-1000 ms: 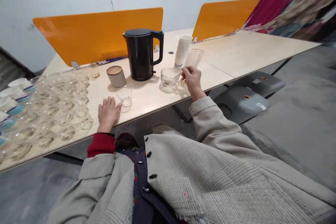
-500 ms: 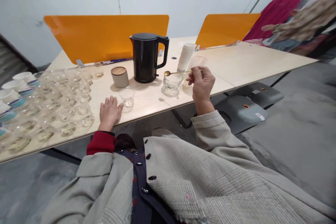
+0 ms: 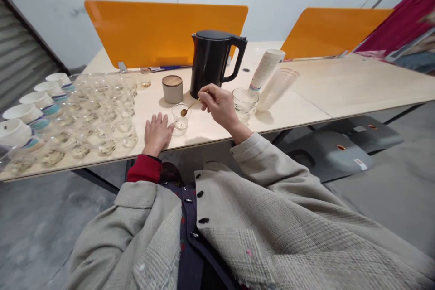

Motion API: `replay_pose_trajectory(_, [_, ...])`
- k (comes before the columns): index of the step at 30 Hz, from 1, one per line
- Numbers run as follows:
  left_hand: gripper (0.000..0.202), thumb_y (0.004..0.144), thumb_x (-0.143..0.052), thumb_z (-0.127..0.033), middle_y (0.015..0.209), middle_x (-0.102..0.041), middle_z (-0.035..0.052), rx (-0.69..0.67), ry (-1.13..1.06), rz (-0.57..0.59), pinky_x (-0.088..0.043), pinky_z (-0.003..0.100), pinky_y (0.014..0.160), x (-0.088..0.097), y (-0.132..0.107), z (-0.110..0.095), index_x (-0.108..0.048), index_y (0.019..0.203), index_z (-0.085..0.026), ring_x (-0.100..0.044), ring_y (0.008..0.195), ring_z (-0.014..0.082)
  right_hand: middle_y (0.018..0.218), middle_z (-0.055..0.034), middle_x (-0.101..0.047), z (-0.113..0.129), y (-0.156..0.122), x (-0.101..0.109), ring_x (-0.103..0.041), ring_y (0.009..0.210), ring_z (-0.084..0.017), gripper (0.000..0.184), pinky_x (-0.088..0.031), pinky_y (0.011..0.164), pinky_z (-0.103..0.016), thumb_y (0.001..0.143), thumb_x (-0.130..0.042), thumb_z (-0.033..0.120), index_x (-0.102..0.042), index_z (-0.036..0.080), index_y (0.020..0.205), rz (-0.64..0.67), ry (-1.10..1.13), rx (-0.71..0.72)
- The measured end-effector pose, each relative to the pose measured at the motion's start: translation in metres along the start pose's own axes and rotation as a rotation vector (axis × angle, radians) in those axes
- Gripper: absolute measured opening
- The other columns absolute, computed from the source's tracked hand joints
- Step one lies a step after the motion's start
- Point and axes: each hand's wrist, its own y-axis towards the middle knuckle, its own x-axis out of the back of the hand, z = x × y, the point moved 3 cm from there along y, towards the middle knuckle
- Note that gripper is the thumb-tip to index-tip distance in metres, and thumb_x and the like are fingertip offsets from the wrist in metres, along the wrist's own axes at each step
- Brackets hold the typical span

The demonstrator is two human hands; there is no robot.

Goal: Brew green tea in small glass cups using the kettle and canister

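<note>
My right hand (image 3: 218, 105) pinches the handle of a small gold spoon (image 3: 189, 108), whose bowl hangs over a small clear glass cup (image 3: 180, 120) near the table's front edge. My left hand (image 3: 157, 132) lies flat on the table, fingers spread, thumb touching that cup. To the right of my right hand stands a wider clear glass cup (image 3: 244, 101). A black electric kettle (image 3: 212, 62) is just behind my right hand.
A grey canister with a wooden lid (image 3: 172, 89) stands left of the kettle. Several small glass cups (image 3: 98, 113) and white bowls (image 3: 37, 102) cover the table's left side. Stacked paper cups (image 3: 265, 68) and clear plastic cups (image 3: 278, 87) lean right of the kettle. Orange dividers (image 3: 163, 31) stand behind.
My right hand lifted the spoon out of the wide glass cup and carried it left to the small glass cup. My left hand stayed put.
</note>
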Motion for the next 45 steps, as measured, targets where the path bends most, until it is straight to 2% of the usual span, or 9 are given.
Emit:
replay_pose_trajectory(3, [0.066, 0.111, -0.03, -0.048, 0.179, -0.036, 0.0151, -0.009, -0.003, -0.006, -0.024, 0.06, 0.135, 0.0, 0.0, 0.0, -0.043, 0.167, -0.016, -0.028, 0.168, 0.0372, 0.066, 0.0049, -0.063, -0.007, 0.004, -0.015, -0.057, 0.052, -0.01, 0.031, -0.047, 0.056, -0.023, 0.101, -0.066, 0.048, -0.063, 0.023, 0.083, 0.117, -0.069, -0.045])
replay_pose_trajectory(5, [0.066, 0.111, -0.03, -0.048, 0.179, -0.035, 0.0153, -0.01, -0.004, -0.008, -0.024, 0.061, 0.135, 0.0, 0.0, 0.0, -0.043, 0.167, -0.016, -0.028, 0.168, 0.0377, 0.065, 0.0052, -0.063, -0.012, 0.005, -0.021, -0.057, 0.051, -0.01, 0.029, -0.046, 0.055, -0.023, 0.101, -0.066, 0.043, -0.061, 0.023, 0.081, 0.144, -0.084, -0.081])
replay_pose_trajectory(10, [0.067, 0.111, -0.029, -0.048, 0.179, -0.034, 0.0149, -0.004, -0.002, 0.007, -0.023, 0.059, 0.136, 0.0, 0.0, -0.001, -0.042, 0.168, -0.015, -0.027, 0.168, 0.0368, 0.063, 0.0058, -0.061, -0.017, 0.003, -0.023, -0.057, 0.05, -0.009, 0.027, -0.045, 0.053, -0.022, 0.101, -0.065, 0.038, -0.06, 0.023, 0.08, 0.123, -0.081, -0.105])
replay_pose_trajectory(17, [0.067, 0.111, -0.028, -0.047, 0.18, -0.034, 0.0148, -0.006, 0.007, 0.004, -0.023, 0.06, 0.136, 0.0, 0.0, -0.001, -0.043, 0.168, -0.016, -0.027, 0.168, 0.0368, 0.068, 0.0056, -0.061, -0.024, -0.002, -0.026, -0.058, 0.054, -0.008, 0.033, -0.047, 0.054, -0.02, 0.104, -0.062, 0.051, -0.061, 0.024, 0.086, 0.033, -0.005, -0.108])
replay_pose_trajectory(22, [0.066, 0.111, -0.028, -0.048, 0.179, -0.035, 0.0149, -0.007, 0.004, -0.008, -0.024, 0.061, 0.135, 0.0, -0.001, -0.001, -0.044, 0.167, -0.016, -0.027, 0.168, 0.0374, 0.065, 0.0065, -0.06, -0.028, -0.005, -0.028, -0.057, 0.051, -0.007, 0.032, -0.045, 0.053, -0.019, 0.104, -0.064, 0.046, -0.059, 0.023, 0.082, 0.081, -0.016, -0.143])
replay_pose_trajectory(26, [0.066, 0.111, -0.029, -0.047, 0.179, -0.035, 0.0149, -0.001, 0.006, -0.001, -0.023, 0.059, 0.136, 0.001, -0.001, -0.001, -0.044, 0.167, -0.016, -0.028, 0.168, 0.0368, 0.067, 0.006, -0.061, -0.023, -0.005, -0.024, -0.059, 0.052, -0.007, 0.028, -0.046, 0.055, -0.02, 0.104, -0.062, 0.041, -0.061, 0.023, 0.084, 0.029, -0.036, -0.12])
replay_pose_trajectory(34, [0.065, 0.111, -0.028, -0.047, 0.179, -0.035, 0.0149, -0.008, 0.007, 0.0, -0.024, 0.06, 0.136, 0.003, -0.002, -0.002, -0.044, 0.167, -0.016, -0.028, 0.168, 0.037, 0.068, 0.0049, -0.064, -0.016, -0.008, -0.027, -0.062, 0.053, -0.009, 0.025, -0.048, 0.058, -0.022, 0.104, -0.064, 0.038, -0.063, 0.023, 0.084, 0.006, -0.096, -0.102])
replay_pose_trajectory(39, [0.066, 0.111, -0.029, -0.047, 0.179, -0.035, 0.0161, -0.01, 0.01, -0.003, -0.024, 0.059, 0.136, 0.002, -0.002, -0.002, -0.043, 0.167, -0.014, -0.028, 0.168, 0.0374, 0.063, 0.0051, -0.062, -0.015, -0.009, -0.027, -0.063, 0.051, -0.01, 0.028, -0.046, 0.055, -0.022, 0.102, -0.068, 0.038, -0.064, 0.022, 0.08, 0.073, -0.107, -0.14])
replay_pose_trajectory(45, [0.067, 0.111, -0.028, -0.048, 0.178, -0.036, 0.0158, -0.008, 0.02, -0.009, -0.025, 0.06, 0.135, 0.003, -0.002, -0.002, -0.044, 0.167, -0.014, -0.029, 0.167, 0.0374, 0.064, 0.0048, -0.064, -0.007, -0.009, -0.025, -0.066, 0.053, -0.011, 0.028, -0.047, 0.059, -0.021, 0.105, -0.063, 0.036, -0.064, 0.021, 0.082, 0.032, -0.211, -0.098])
